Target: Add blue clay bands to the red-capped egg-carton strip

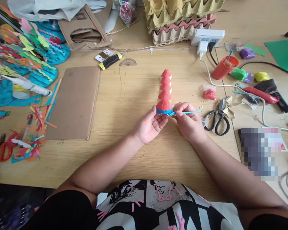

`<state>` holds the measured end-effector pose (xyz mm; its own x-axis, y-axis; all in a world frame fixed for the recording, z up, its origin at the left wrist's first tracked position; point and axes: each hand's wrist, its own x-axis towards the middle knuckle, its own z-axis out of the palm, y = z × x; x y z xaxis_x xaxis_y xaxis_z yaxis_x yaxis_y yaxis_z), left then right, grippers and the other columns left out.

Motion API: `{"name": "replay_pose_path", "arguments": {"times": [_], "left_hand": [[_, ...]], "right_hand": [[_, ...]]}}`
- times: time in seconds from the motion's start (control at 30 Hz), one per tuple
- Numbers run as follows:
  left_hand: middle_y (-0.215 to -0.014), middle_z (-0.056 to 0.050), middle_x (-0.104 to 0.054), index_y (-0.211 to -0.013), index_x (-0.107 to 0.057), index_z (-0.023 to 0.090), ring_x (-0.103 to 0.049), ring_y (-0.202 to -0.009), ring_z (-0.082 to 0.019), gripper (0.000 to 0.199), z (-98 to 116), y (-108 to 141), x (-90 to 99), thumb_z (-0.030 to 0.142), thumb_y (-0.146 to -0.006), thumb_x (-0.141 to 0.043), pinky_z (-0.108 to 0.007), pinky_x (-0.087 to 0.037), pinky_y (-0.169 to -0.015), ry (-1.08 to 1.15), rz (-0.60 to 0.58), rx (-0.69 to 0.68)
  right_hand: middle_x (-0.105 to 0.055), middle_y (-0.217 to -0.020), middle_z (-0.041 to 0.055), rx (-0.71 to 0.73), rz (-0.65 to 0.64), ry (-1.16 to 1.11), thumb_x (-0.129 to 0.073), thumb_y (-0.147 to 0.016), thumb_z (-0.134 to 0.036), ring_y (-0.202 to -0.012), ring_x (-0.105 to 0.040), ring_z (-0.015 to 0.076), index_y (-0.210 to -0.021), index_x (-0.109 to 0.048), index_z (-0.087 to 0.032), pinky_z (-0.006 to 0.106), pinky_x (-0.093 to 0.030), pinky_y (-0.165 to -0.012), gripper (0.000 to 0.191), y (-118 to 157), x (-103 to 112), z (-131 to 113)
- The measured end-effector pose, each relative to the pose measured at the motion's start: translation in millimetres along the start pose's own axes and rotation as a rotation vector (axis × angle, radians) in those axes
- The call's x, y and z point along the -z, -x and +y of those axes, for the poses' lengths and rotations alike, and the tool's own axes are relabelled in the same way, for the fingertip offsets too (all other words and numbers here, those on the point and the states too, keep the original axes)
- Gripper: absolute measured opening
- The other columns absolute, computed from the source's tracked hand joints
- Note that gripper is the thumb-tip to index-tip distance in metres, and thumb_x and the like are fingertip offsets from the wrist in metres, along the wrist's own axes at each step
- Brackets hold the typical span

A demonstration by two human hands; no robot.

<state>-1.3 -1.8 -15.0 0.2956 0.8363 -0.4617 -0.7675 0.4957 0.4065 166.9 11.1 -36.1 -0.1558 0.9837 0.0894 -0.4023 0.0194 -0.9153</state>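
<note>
A strip of bumpy carton point(165, 91), coated red on its humps with pale edges, points away from me over the table's middle. Blue material point(163, 111) covers its near end. My left hand point(150, 124) grips that near end from the left, thumb on its side and fingers curled underneath. Pinched between the thumb and fingers of my right hand point(188, 123) is a thin blue stick point(192, 112), its left end touching the blue material. The right fingertips lie close beside the carton's near end.
Black-handled scissors point(218, 119), a red cup of sticks point(225, 67), a power strip point(207, 37) and cables are on the right. Egg trays point(180, 22) stand at the back. Cardboard point(73, 103), colourful cut-outs and red scissors point(1, 150) lie left.
</note>
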Motion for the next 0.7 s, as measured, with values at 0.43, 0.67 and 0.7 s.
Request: {"name": "replay_pose_path", "arguments": {"times": [0.43, 0.67, 0.7], "left_hand": [[-0.102, -0.005, -0.081, -0.108, -0.077, 0.016, -0.078, -0.089, -0.01, 0.019, -2.5, -1.6, 7.0, 0.032, -0.102, -0.068, -0.017, -0.062, -0.082, -0.027, -0.046, -0.021], [-0.1, -0.005, -0.081, -0.112, -0.077, 0.016, -0.079, -0.091, -0.012, 0.021, -0.8, 1.4, 1.1, 0.03, -0.103, -0.065, -0.019, -0.063, -0.084, -0.023, 0.032, 0.011], [-0.1, -0.006, -0.081, -0.113, -0.077, 0.016, -0.079, -0.09, -0.012, 0.022, -0.7, 1.8, 0.7, 0.031, -0.104, -0.064, -0.019, -0.063, -0.084, -0.022, 0.038, 0.016]], "right_hand": [[-0.061, -0.09, -0.0008, 0.063, -0.026, 0.08, -0.084, -0.09, -0.04, -0.086, -0.053, 0.0167, -0.087, -0.069, -0.027, 0.033, -0.043, -0.081, 0.02, 0.6, 3.4, 6.0], [-0.06, -0.088, -0.0004, 0.061, 0.008, 0.143, -0.084, -0.088, -0.046, -0.08, -0.052, 0.0169, -0.086, -0.067, -0.027, 0.032, -0.045, -0.074, 0.026, -0.2, 2.6, 5.3], [-0.06, -0.087, -0.0004, 0.064, 0.008, 0.148, -0.085, -0.088, -0.047, -0.079, -0.051, 0.0168, -0.086, -0.067, -0.027, 0.032, -0.045, -0.073, 0.026, -0.2, 2.6, 4.8]]}}
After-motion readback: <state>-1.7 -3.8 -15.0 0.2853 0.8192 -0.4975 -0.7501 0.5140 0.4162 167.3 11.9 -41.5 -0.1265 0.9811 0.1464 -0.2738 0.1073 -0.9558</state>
